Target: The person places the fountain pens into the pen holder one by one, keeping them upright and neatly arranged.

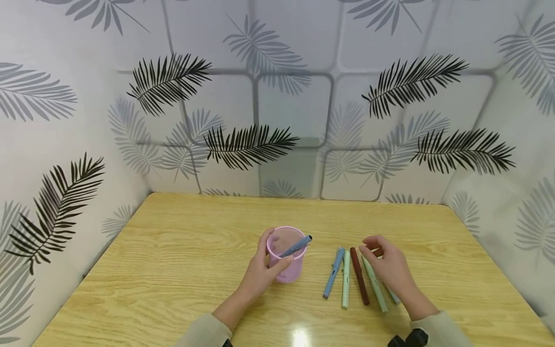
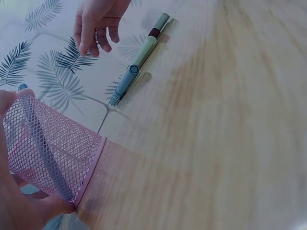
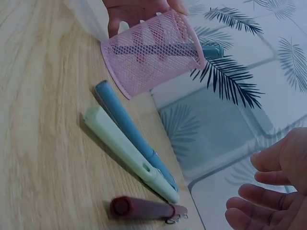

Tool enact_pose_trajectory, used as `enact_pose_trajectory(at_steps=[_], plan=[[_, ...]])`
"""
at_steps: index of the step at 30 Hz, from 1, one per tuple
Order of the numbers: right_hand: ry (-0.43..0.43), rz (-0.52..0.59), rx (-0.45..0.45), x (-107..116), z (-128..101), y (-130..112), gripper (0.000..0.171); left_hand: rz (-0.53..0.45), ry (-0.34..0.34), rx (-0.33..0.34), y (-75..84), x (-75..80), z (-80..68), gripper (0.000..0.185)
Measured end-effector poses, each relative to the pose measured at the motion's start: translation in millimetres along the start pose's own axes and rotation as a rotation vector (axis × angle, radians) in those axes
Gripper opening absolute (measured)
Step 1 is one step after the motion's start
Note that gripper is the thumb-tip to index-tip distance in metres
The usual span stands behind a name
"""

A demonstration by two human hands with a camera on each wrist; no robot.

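**Pen cup and loose pens, near edge of tabletop**

Left hand (image 1: 260, 274): fingers curled round pink mesh cup (image 1: 286, 255), upright near the middle of the wooden tabletop (image 1: 173, 270); one blue-grey pen (image 1: 296, 246) leans inside. Right hand (image 1: 388, 265): fingers loosely spread, holding nothing, above a row of pens: blue pen (image 1: 333, 273), light green pen (image 1: 345, 279), maroon pen (image 1: 359, 276), grey-green pen (image 1: 375, 285).
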State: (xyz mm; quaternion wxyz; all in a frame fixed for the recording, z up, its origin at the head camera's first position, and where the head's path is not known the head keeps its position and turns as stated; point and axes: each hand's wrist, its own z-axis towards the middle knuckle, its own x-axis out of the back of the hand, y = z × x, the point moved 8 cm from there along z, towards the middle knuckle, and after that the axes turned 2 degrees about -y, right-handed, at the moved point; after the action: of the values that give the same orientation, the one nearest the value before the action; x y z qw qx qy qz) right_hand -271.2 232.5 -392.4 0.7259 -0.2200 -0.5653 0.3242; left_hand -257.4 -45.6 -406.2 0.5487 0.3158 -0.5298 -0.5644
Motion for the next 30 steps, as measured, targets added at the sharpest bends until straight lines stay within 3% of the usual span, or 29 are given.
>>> enact_pose_trajectory(at_steps=[16, 30], plan=[[-0.039, -0.111, -0.091, 12.6, -4.4, 41.2, 0.028, 0.0, -0.007, 0.002, -0.9, -2.3, 0.3, 0.072], [-0.166, -0.177, -0.106, 3.3, -9.7, 60.3, 0.026, 0.002, -0.002, 0.009, 0.3, -1.4, -0.1, 0.073]])
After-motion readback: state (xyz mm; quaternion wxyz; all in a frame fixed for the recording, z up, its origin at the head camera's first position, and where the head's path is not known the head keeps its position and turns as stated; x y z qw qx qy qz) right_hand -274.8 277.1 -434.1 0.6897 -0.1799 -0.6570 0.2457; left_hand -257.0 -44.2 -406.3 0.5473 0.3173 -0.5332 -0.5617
